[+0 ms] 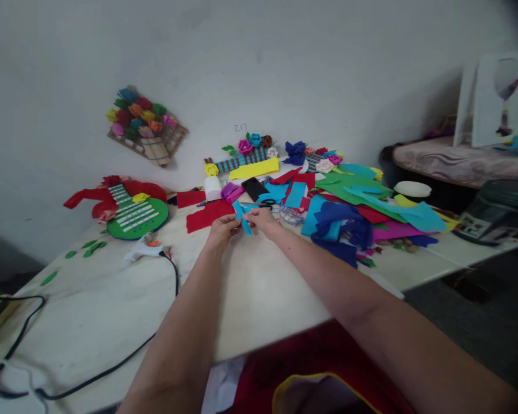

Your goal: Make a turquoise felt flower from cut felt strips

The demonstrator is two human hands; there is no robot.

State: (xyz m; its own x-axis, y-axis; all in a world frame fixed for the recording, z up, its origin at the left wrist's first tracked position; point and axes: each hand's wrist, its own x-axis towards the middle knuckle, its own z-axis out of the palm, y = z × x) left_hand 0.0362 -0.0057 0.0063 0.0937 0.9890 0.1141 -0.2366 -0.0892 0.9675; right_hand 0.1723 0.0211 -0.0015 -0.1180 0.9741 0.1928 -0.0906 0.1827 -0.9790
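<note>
I record both sets of fingers grasping one light-blue paper piece (pixel 245 226): the left hand (pixel 225 229) pinches its left side, the right hand (pixel 261 221) its right, over the table (pixel 271 299). Among containers, I note a glass jar (pixel 498 213) at the far right, contents too dark to tell, and a white dish (pixel 412 188) near it, interior unreadable from here. On the wall, a pale holder (pixel 156 150) carries many-coloured flowers (pixel 138 118). Black-handled scissors (pixel 266 203) lie just beyond the right hand. Heaped paper sheets (pixel 358 185) crowd the right side. At left lie a glue gun (pixel 142 249) and black cord (pixel 112 367).
</note>
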